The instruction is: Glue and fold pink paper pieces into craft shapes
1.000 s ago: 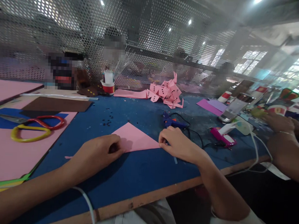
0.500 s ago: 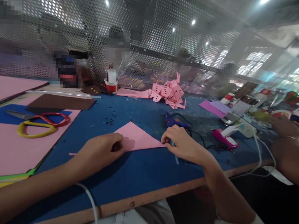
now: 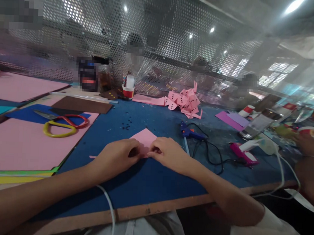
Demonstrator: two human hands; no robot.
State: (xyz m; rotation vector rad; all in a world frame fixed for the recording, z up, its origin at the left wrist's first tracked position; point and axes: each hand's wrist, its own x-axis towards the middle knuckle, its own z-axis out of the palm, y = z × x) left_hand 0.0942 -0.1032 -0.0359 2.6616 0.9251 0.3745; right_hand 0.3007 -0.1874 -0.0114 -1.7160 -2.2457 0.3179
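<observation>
A folded pink paper (image 3: pixel 145 139) lies on the blue tabletop, its pointed top facing away from me. My left hand (image 3: pixel 119 155) is closed on its left part, fingers curled at the lower edge. Close beside it, my right hand (image 3: pixel 168 154) is closed on the right part, fingertips at the same lower edge. Both hands hide much of the paper's sides. A small pink strip (image 3: pixel 92 157) shows beyond my left hand.
Red-and-yellow scissors (image 3: pixel 60 127) rest on coloured sheets (image 3: pixel 28 144) at left. Behind are a paper cup (image 3: pixel 128 91) and dotted pink cutouts (image 3: pixel 185 101). A blue glue gun (image 3: pixel 192 133) and a magenta one (image 3: pixel 243 155), with cords, lie right. Another person's hand (image 3: pixel 308 143) is at far right.
My right hand has moved left along the paper from its right corner to beside my left hand. The right corner no longer shows extended. The view has shifted slightly.
</observation>
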